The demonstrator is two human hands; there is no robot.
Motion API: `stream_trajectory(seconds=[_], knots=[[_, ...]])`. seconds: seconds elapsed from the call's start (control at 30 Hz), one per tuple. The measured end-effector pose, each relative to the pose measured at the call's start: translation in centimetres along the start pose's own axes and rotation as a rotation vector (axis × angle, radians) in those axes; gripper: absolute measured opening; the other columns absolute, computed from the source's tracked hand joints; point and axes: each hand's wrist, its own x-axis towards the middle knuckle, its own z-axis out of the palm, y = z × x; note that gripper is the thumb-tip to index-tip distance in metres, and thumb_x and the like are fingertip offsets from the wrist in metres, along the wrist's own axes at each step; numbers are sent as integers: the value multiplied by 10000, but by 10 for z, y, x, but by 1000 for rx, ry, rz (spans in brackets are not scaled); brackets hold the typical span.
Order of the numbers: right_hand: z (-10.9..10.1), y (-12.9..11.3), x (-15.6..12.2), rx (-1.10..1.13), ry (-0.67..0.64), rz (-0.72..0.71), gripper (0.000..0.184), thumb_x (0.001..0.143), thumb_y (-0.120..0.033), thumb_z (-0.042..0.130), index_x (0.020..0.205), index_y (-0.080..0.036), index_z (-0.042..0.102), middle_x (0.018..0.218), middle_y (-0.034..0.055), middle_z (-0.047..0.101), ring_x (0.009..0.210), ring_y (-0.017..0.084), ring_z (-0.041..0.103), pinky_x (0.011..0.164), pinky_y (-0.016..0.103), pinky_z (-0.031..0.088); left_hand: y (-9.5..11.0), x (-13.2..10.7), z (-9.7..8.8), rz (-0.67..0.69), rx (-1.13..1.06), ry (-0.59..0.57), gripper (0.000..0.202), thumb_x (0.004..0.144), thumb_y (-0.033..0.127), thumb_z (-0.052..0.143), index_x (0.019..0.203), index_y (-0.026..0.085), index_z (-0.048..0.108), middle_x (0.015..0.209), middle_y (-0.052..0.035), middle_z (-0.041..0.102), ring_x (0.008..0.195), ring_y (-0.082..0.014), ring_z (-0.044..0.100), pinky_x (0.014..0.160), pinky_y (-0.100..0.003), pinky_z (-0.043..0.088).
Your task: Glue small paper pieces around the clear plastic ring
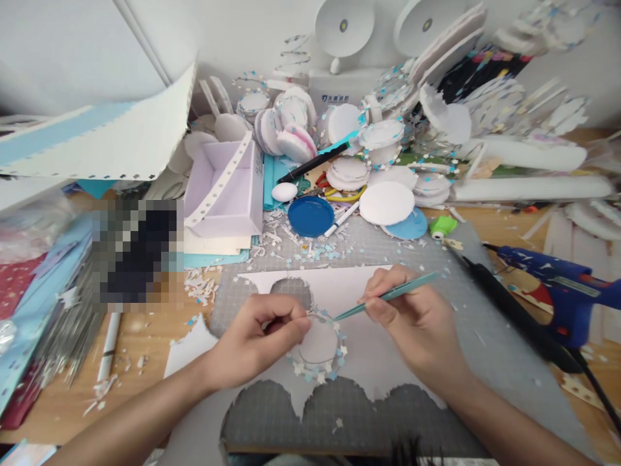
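My left hand (259, 336) pinches the upper left edge of a white round disc (317, 346), whose rim carries small white and blue paper stars. My right hand (412, 317) grips thin teal tweezers (388, 296); their tip touches the disc's top rim. The disc lies on a white sheet (369, 356) with round holes cut out of it, spread over a grey cutting mat (485, 336).
A blue glue gun (567, 291) and a black tool (504, 301) lie at the right. Behind the mat are a blue lid (310, 215), white discs (387, 202), a lilac box (228, 188) and heaps of finished discs. Paper scraps litter the wooden table (140, 362).
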Motion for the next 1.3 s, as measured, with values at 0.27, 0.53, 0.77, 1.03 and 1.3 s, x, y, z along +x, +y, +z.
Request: stream_trajectory(seconds=[0.27, 0.53, 0.77, 1.03, 1.3], knots=[[1, -1, 1, -15, 0, -31, 50, 822, -204, 604, 782, -205, 574, 715, 1, 531, 657, 119, 545, 565, 230, 468, 0, -1, 1, -5, -25, -27, 310, 879, 317, 478, 614, 156, 477, 561, 31, 367, 532, -102, 302, 485, -237, 234], [1, -1, 0, -15, -11, -31, 42, 822, -215, 608, 794, -213, 576, 711, 8, 529, 646, 130, 543, 548, 241, 478, -1, -1, 1, 4, -31, -32, 314, 881, 315, 480, 610, 158, 471, 562, 31, 370, 531, -101, 302, 485, -238, 235], [0, 2, 1, -1, 18, -12, 63, 823, -265, 617, 802, -218, 580, 735, 13, 538, 674, 135, 559, 582, 247, 492, -1, -2, 0, 16, -14, -22, 315, 882, 323, 480, 617, 154, 491, 566, 26, 382, 537, -103, 316, 491, -237, 245], [-3, 10, -1, 127, -37, 126, 78, 825, -286, 620, 832, -219, 579, 759, -3, 519, 635, 115, 514, 553, 238, 451, 0, -2, 0, 24, -9, -28, 311, 880, 316, 480, 614, 155, 486, 568, 26, 386, 536, -103, 319, 492, -235, 246], [-1, 7, 0, 82, -23, 117, 106, 812, -294, 635, 815, -200, 586, 749, 5, 523, 618, 106, 506, 532, 218, 448, 0, -3, -1, 22, -3, -59, 335, 903, 340, 458, 626, 153, 482, 583, 22, 384, 548, -103, 322, 497, -236, 255]])
